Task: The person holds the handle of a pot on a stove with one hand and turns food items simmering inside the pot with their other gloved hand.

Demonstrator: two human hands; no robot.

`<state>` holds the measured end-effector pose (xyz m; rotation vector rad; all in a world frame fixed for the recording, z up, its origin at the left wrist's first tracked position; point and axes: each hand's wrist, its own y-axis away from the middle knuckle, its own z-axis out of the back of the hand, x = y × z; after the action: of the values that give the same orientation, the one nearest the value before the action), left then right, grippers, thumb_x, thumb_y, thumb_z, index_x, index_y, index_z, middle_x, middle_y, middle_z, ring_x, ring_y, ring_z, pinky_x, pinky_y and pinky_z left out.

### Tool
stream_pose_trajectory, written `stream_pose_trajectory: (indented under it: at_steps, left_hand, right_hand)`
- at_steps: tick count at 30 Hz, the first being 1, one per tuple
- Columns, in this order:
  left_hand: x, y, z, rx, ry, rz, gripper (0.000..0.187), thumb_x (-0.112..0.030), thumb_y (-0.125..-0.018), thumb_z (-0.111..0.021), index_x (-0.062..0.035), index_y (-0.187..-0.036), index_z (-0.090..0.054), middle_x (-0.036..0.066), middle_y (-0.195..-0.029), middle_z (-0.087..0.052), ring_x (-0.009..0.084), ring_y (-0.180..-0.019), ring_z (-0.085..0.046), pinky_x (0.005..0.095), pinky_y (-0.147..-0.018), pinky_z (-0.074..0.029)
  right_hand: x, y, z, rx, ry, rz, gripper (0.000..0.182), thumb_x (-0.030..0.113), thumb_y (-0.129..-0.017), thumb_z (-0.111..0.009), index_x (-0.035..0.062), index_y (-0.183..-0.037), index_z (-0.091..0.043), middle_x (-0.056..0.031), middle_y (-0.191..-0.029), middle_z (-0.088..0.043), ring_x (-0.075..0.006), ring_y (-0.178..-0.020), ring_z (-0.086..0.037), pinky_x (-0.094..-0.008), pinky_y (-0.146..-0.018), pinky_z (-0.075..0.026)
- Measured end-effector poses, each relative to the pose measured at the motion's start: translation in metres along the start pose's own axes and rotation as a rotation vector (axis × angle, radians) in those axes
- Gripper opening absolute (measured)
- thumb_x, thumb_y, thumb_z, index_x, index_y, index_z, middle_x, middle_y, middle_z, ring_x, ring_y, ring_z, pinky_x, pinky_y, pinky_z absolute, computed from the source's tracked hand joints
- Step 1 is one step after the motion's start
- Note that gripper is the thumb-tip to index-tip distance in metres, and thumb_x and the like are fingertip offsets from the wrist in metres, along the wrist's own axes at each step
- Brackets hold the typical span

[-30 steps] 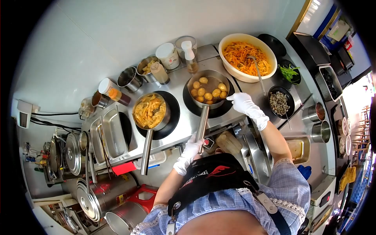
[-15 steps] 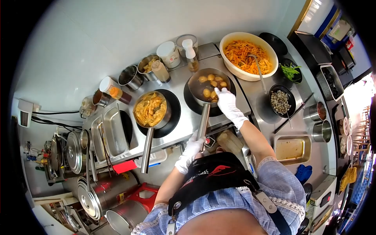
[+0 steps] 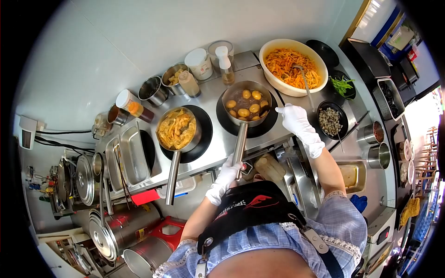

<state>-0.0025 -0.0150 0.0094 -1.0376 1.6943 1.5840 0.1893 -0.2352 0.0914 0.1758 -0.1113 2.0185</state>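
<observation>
My left hand (image 3: 225,180), in a white glove, is wrapped round the long steel handle of a saucepan (image 3: 240,147). Several brown eggs (image 3: 254,108) sit in dark liquid inside that pan, which rests on a round black burner plate. To the right of the pan, my gloved right hand (image 3: 297,121) hovers over the steel counter, touching nothing I can see. Its fingers are curled together, and whether they pinch anything is too small to tell. A second saucepan (image 3: 174,157) of yellow-brown food stands on the left burner.
A large cream bowl (image 3: 263,69) of orange shreds with a ladle stands at the back right. Beside it are a black bowl of greens (image 3: 342,85) and one of chopped pieces (image 3: 330,121). Bottles and steel pots line the wall; steel trays (image 3: 134,155) lie left.
My right hand has moved right, away from above the egg pan. The eggs have shifted in the liquid. My left hand keeps its hold on the handle.
</observation>
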Motion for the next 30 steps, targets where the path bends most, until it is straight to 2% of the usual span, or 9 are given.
stream_pose_trajectory:
  at_steps: [3,7,9,13,19,24,25,26,30]
  left_hand:
    - [-0.001,0.001,0.0,-0.007,0.003,0.021,0.039,-0.016,-0.087,-0.051,-0.0068,-0.125,-0.043,0.001,-0.073,-0.059,0.0077,-0.051,-0.049,0.0206,-0.045,-0.041]
    - [0.0,0.0,0.0,-0.018,-0.02,0.02,0.04,-0.015,-0.087,-0.051,-0.0066,-0.126,-0.042,0.002,-0.073,-0.059,0.008,-0.05,-0.05,0.0206,-0.045,-0.041]
    - [-0.001,0.0,-0.001,-0.026,-0.023,0.009,0.041,-0.015,-0.087,-0.051,-0.006,-0.126,-0.041,0.002,-0.073,-0.059,0.0084,-0.049,-0.05,0.0209,-0.045,-0.041]
    - [-0.002,0.001,0.0,0.012,0.034,0.028,0.045,-0.013,-0.087,-0.05,-0.0035,-0.129,-0.037,0.003,-0.074,-0.058,0.009,-0.051,-0.051,0.0218,-0.046,-0.042]
    - [-0.004,0.001,0.0,0.001,-0.004,0.012,0.047,-0.012,-0.088,-0.05,-0.0032,-0.131,-0.035,0.004,-0.075,-0.059,0.0089,-0.055,-0.051,0.0212,-0.049,-0.043]
    - [-0.004,-0.001,0.001,0.006,-0.021,0.02,0.049,-0.013,-0.087,-0.05,-0.0035,-0.132,-0.034,0.004,-0.075,-0.06,0.009,-0.054,-0.052,0.0212,-0.048,-0.043]
    - [-0.004,0.0,-0.001,-0.012,0.023,0.036,0.046,-0.011,-0.086,-0.051,-0.006,-0.129,-0.038,0.002,-0.074,-0.058,0.0083,-0.054,-0.05,0.0213,-0.047,-0.041]
    - [-0.004,0.001,-0.002,-0.03,0.068,0.052,0.043,-0.01,-0.084,-0.052,-0.0085,-0.126,-0.043,0.001,-0.073,-0.056,0.0075,-0.054,-0.048,0.0215,-0.045,-0.04]
    - [-0.005,0.002,-0.002,-0.017,0.049,0.049,0.043,-0.01,-0.085,-0.052,-0.0087,-0.126,-0.042,0.001,-0.073,-0.056,0.0076,-0.053,-0.048,0.0216,-0.044,-0.04]
  right_hand:
    - [0.003,0.0,0.002,0.1,-0.016,0.006,0.025,0.011,-0.078,-0.053,0.0176,-0.097,-0.067,-0.0125,-0.091,-0.063,-0.0306,-0.086,-0.061,-0.0392,-0.075,-0.047]
    - [0.01,-0.009,-0.037,0.175,-0.162,-0.034,0.025,0.012,-0.076,-0.054,0.0167,-0.098,-0.066,-0.0122,-0.093,-0.063,-0.0313,-0.087,-0.06,-0.0394,-0.076,-0.047]
    - [0.025,-0.005,-0.052,0.098,-0.228,0.042,0.027,0.01,-0.075,-0.054,0.0164,-0.099,-0.065,-0.0124,-0.091,-0.063,-0.0306,-0.085,-0.061,-0.0399,-0.074,-0.048]
    - [0.058,-0.013,-0.091,-0.104,-0.15,0.107,0.036,0.007,-0.072,-0.054,0.016,-0.106,-0.061,-0.0122,-0.082,-0.057,-0.0292,-0.074,-0.061,-0.0406,-0.063,-0.048]
    - [0.057,-0.041,-0.113,-0.293,-0.138,-0.003,0.035,0.008,-0.074,-0.053,0.016,-0.107,-0.061,-0.0108,-0.08,-0.056,-0.0279,-0.072,-0.061,-0.0393,-0.06,-0.048]
    - [0.031,-0.043,-0.106,-0.251,-0.134,-0.166,0.028,0.011,-0.08,-0.051,0.0173,-0.105,-0.062,-0.0116,-0.081,-0.058,-0.0302,-0.073,-0.061,-0.0401,-0.063,-0.049]
    - [0.025,-0.041,-0.101,-0.235,-0.128,-0.193,0.027,0.012,-0.081,-0.051,0.0178,-0.105,-0.062,-0.0116,-0.082,-0.058,-0.0308,-0.073,-0.061,-0.0403,-0.063,-0.049]
    - [0.018,-0.041,-0.098,-0.22,-0.159,-0.198,0.027,0.012,-0.081,-0.051,0.019,-0.105,-0.062,-0.0116,-0.081,-0.058,-0.0314,-0.073,-0.061,-0.0408,-0.063,-0.048]
    - [-0.001,-0.027,-0.062,-0.292,-0.194,-0.108,0.031,0.008,-0.078,-0.052,0.0203,-0.104,-0.064,-0.0136,-0.081,-0.057,-0.0341,-0.071,-0.058,-0.0416,-0.064,-0.048]
